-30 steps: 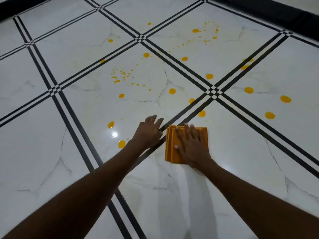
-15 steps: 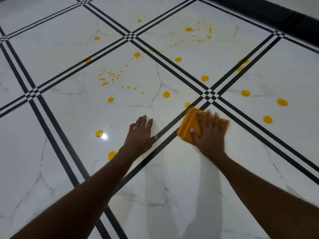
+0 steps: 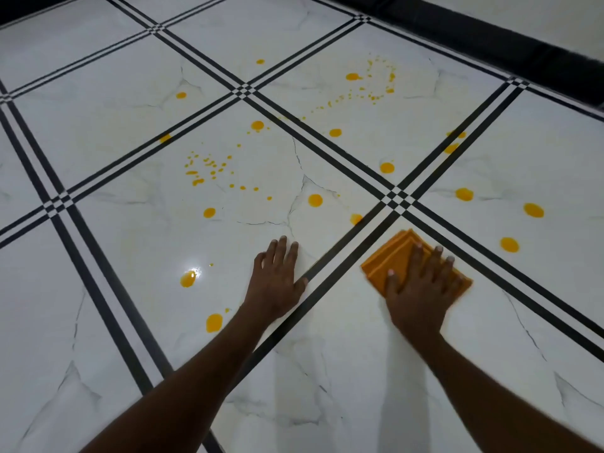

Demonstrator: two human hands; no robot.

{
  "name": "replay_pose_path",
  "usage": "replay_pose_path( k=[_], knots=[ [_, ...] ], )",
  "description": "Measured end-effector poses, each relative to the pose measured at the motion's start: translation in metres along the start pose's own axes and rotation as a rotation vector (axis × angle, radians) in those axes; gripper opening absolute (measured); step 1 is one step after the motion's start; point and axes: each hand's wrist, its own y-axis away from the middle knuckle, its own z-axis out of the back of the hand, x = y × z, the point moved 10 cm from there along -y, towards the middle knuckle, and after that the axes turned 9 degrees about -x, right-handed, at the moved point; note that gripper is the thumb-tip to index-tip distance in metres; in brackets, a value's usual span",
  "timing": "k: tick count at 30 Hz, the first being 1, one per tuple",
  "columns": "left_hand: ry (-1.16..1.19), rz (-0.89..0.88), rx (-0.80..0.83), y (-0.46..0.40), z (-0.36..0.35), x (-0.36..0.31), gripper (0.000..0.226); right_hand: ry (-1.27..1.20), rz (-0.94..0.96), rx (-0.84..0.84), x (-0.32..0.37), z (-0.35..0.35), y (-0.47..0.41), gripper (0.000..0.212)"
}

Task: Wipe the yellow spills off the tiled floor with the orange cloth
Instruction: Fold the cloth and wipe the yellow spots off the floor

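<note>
The folded orange cloth (image 3: 392, 260) is pressed flat on the shiny white marble floor (image 3: 327, 387) by the right hand (image 3: 420, 289), fingers straight. The left hand (image 3: 276, 282) is laid flat on a tile, holding nothing. Round yellow spills (image 3: 315, 200) are dotted around.

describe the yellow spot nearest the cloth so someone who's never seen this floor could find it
Start at the checkered crossing where the black double lines meet, just beyond the orange cloth under the right hand. Follow the line pair running toward the left hand; the spot lies against that line's far edge. Unlike the round drop beyond it, it is paler and touches the black line.
</note>
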Motion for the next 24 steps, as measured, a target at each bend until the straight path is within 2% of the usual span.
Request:
replay_pose_path(
  k=[2,6,7,9,11,12,13,15,17,19,22,24],
  knots=[
    [0.004,-0.015,-0.022,0.003,-0.003,0.001,0.079,0.014,0.009,0.010,0.020,0.001,0.036,0.083],
    [0.006,-0.033,-0.028,0.004,-0.009,0.008,0.083,0.027,0.457,0.105,0.085,-0.032,-0.010,0.081],
    [0.007,-0.043,-0.023,0.003,-0.009,0.008,0.084,0.060,0.480,0.096,0.081,-0.038,-0.039,0.079],
    [0.020,-0.056,0.000,0.003,-0.010,0.009,0.086,0.075,0.303,0.048,0.045,-0.034,-0.086,0.080],
    [0.015,-0.059,0.004,0.002,-0.008,0.012,0.088,0.026,0.112,-0.004,0.026,-0.026,-0.078,0.082],
    [0.017,-0.059,0.016,0.001,-0.008,0.012,0.088,0.027,0.097,0.004,0.035,-0.025,-0.062,0.083],
    [0.020,-0.058,0.039,0.000,-0.009,0.011,0.088,0.031,0.152,0.027,0.054,-0.028,-0.042,0.085],
    [0.033,-0.056,0.075,0.000,-0.011,0.013,0.088,0.008,0.412,0.076,0.103,-0.040,-0.022,0.084],
    [0.075,-0.062,0.099,-0.001,-0.009,0.015,0.088,0.018,0.546,0.101,0.121,-0.044,-0.043,0.083],
    [0.113,-0.073,0.116,-0.004,-0.008,0.019,0.088,0.027,0.431,0.086,0.093,-0.041,-0.075,0.079],
    [0.103,-0.094,0.124,-0.005,-0.004,0.020,0.088,-0.012,0.080,0.001,0.039,-0.021,-0.048,0.076],
    [0.084,-0.107,0.114,-0.004,-0.003,0.016,0.087,-0.022,0.092,0.020,0.062,-0.015,-0.005,0.079]
  ],
)
